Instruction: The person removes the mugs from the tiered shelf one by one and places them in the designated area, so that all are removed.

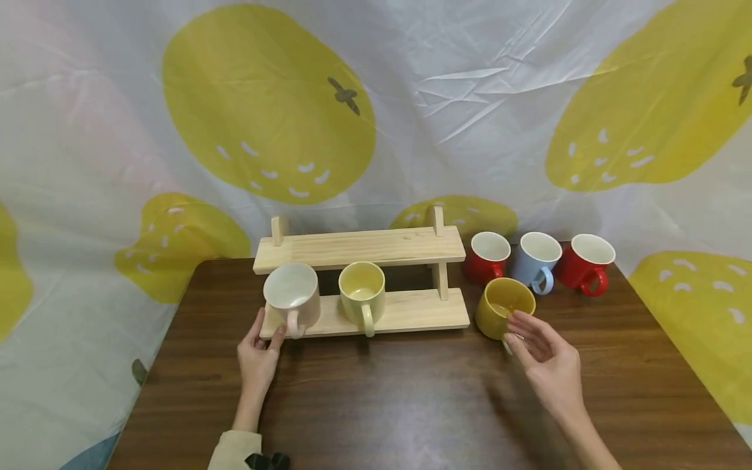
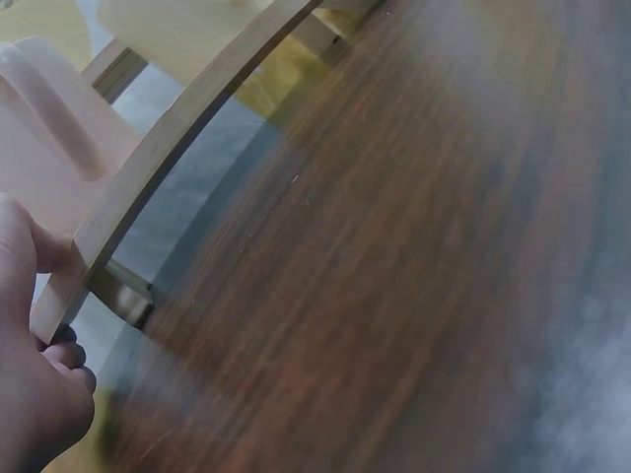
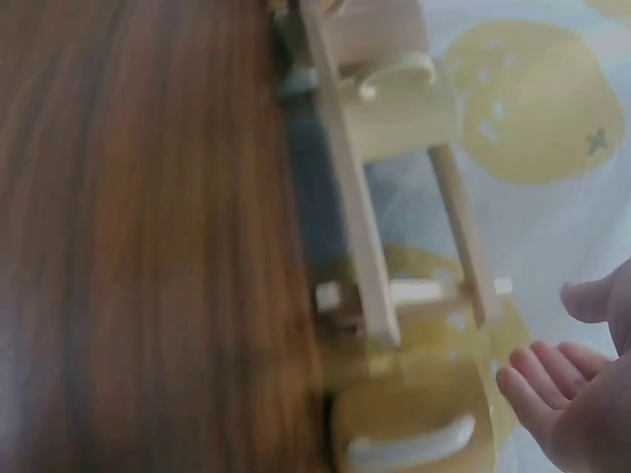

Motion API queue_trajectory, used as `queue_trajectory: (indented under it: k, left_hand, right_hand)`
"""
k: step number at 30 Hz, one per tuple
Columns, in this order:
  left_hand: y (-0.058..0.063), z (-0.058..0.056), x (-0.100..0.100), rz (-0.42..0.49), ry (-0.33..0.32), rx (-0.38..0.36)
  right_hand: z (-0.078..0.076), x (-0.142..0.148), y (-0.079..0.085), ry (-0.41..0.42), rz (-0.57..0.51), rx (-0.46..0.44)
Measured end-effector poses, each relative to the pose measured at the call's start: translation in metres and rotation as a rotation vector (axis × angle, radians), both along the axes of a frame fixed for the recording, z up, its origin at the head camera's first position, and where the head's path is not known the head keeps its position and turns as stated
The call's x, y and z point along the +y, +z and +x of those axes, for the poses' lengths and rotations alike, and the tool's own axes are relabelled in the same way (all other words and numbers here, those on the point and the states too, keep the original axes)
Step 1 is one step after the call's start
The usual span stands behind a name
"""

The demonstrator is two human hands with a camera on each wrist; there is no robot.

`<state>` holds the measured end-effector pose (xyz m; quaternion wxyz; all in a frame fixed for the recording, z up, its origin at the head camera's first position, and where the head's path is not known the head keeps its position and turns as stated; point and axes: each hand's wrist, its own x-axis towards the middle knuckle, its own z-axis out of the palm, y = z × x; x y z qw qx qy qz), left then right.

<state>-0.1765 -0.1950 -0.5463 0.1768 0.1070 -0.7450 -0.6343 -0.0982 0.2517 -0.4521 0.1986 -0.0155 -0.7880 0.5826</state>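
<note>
Left grip (image 1: pixel 257 360) pinches shelf (image 1: pixel 420 312), right (image 1: pixel 554 367) gapes beside mug (image 1: pixel 490 318).

No words, no numbers, no brand to be read on the mugs (image 1: pixel 524 266), nothing legible along the shelf (image 1: pixel 364 248), nothing on the table (image 1: pixel 399 405), and across to the cloth (image 1: pixel 470 143) behind, no readable letters there either; both wrist views, blurred in places, and not one label or sign can be made out!
</note>
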Motion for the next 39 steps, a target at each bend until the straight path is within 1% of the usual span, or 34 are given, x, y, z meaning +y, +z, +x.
queue_trajectory:
  k: [5, 7, 9, 12, 20, 24, 28, 33, 39]
  left_hand:
    - [0.000, 0.000, 0.000, -0.007, -0.002, 0.006]
    - [0.000, 0.000, 0.000, -0.001, -0.002, 0.012]
    - [0.001, 0.001, 0.000, 0.001, -0.002, 0.009]
    - [0.001, 0.000, 0.001, 0.006, -0.002, 0.012]
    - [0.000, -0.001, -0.001, 0.008, -0.012, 0.000]
    - [-0.002, -0.001, -0.002, 0.008, -0.008, 0.008]
    - [0.002, 0.001, -0.002, 0.006, 0.003, 0.014]
    - [0.004, 0.001, 0.000, -0.005, -0.007, 0.005]
    - [0.002, 0.000, 0.000, 0.016, -0.026, 0.013]
  right_hand:
    - [-0.006, -0.019, 0.008, 0.171, -0.050, -0.006]
    - [-0.009, -0.027, 0.010, 0.223, -0.060, 0.000]
    - [-0.011, -0.036, 0.011, 0.255, -0.047, -0.003]
    - [-0.014, -0.048, 0.012, 0.289, -0.040, -0.012]
    - [-0.024, -0.080, 0.011, 0.367, -0.076, -0.034]
    - [-0.029, -0.100, 0.009, 0.411, -0.138, -0.083]
    - [-0.035, -0.121, 0.007, 0.450, -0.208, -0.131]
    - [-0.040, -0.140, 0.000, 0.463, -0.237, -0.158]
    - [-0.045, -0.159, -0.010, 0.454, -0.190, -0.163]
